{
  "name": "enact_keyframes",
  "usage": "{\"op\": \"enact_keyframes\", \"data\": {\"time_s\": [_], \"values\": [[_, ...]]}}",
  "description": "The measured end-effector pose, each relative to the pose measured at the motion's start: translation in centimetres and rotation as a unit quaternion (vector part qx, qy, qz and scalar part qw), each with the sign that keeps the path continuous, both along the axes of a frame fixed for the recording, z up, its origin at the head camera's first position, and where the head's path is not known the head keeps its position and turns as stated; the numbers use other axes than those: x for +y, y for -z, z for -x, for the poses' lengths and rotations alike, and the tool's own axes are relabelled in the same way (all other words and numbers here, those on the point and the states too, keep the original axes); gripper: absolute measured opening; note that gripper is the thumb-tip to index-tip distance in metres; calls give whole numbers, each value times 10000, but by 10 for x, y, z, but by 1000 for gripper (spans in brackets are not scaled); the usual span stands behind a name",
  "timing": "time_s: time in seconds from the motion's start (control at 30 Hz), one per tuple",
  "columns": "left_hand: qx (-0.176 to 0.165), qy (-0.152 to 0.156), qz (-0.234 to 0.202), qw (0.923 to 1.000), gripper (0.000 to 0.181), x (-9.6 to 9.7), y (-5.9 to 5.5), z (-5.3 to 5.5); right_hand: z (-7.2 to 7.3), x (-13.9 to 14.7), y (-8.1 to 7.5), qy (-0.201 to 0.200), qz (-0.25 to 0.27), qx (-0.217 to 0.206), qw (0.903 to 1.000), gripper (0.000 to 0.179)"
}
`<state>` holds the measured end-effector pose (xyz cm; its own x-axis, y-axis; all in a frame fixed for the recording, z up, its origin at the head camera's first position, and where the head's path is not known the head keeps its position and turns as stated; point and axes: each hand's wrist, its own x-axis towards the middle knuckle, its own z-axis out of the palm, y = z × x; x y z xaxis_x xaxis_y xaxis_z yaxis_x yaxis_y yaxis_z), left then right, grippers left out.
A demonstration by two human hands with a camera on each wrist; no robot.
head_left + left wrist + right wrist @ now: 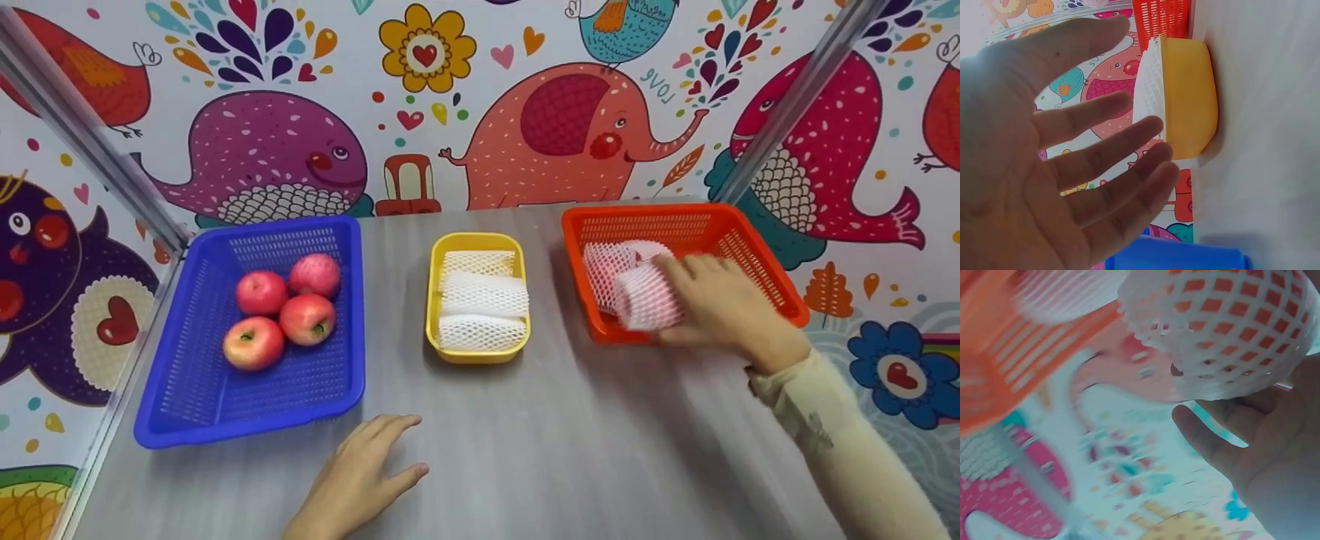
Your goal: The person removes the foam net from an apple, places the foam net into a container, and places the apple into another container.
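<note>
My right hand [716, 304] grips an apple in a white foam net [649, 300] at the front left part of the red basket [765, 262]. In the right wrist view, red shows through the mesh of this netted apple [1241, 337], and the fingers curve round its side. More netted apples [609, 262] lie in the basket behind it, partly hidden. My left hand [356, 476] is over the table in front of the blue basket, thumb and fingers spread. Nothing lies in the left palm [1027, 185] in the left wrist view.
Several bare apples [255, 343] sit in the blue basket [251, 431] on the left. Between the baskets stands a yellow tub [480, 357] with white foam nets [484, 296] in it. A patterned wall [420, 105] rises behind the grey table [487, 450].
</note>
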<state>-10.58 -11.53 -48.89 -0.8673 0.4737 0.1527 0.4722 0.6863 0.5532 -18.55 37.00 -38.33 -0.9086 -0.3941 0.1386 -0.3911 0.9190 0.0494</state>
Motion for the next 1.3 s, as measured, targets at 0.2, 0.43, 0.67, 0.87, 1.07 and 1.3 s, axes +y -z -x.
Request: {"op": "enact_keyframes", "data": {"time_s": [0.2,0.43,0.67,0.87,1.07,1.3], "values": [[-34,30,63,10000,52,1,-1,0,-31,-54,28,-1021,256,337,9939,93],[-330,55,128,9994,52,2,-1,-1,-50,-106,78,-1522,573,117,9866,95],[-146,142,-31,9998,52,4,3,-2,-62,-148,112,-1835,392,22,9822,101],[-121,155,-66,9998,51,4,7,-5,-70,-162,128,-1754,211,-123,9842,102],[-46,150,-117,9998,50,6,9,-4,-69,-167,133,-1561,570,-601,9843,116],[-142,232,-12,9996,51,9,10,-3,-67,-166,130,-1742,338,-904,9800,120]]}}
